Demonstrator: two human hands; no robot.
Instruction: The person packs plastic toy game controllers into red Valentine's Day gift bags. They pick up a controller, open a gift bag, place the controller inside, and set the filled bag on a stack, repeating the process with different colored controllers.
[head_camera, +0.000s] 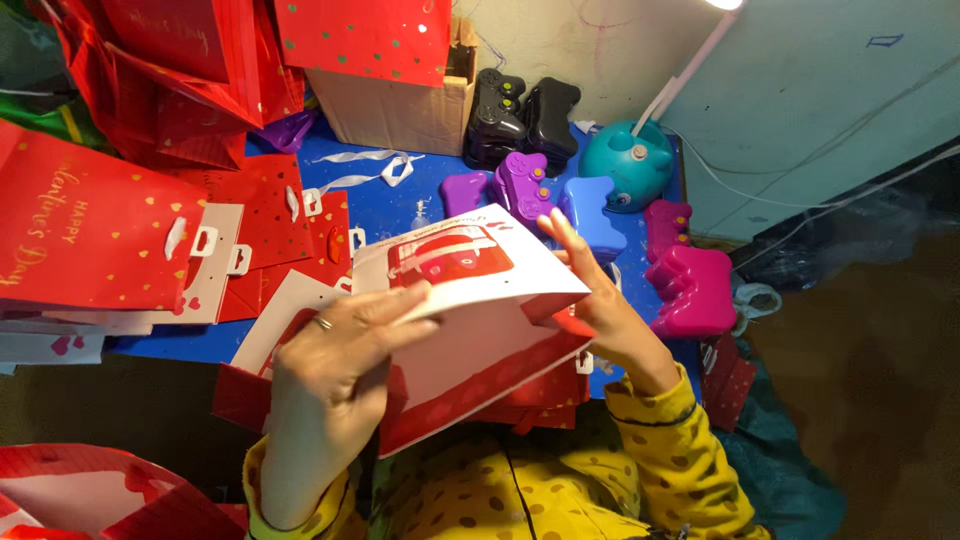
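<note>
A flat red-and-white paper gift bag (470, 340) is held up over the blue table (400, 205), its white inner side toward me. My left hand (335, 360), with a ring on one finger, grips the bag's left edge, thumb across the white panel. My right hand (600, 300) holds the right edge, fingers raised behind the folded top flap. Yellow dotted sleeves cover both forearms.
Red gift bags (90, 230) are piled at the left and more hang above. A cardboard box (400, 105) stands at the back. Game-controller-shaped cases in black (520, 115), purple (520, 185), blue (590, 215) and pink (690, 285) lie beside a teal lamp base (625, 165).
</note>
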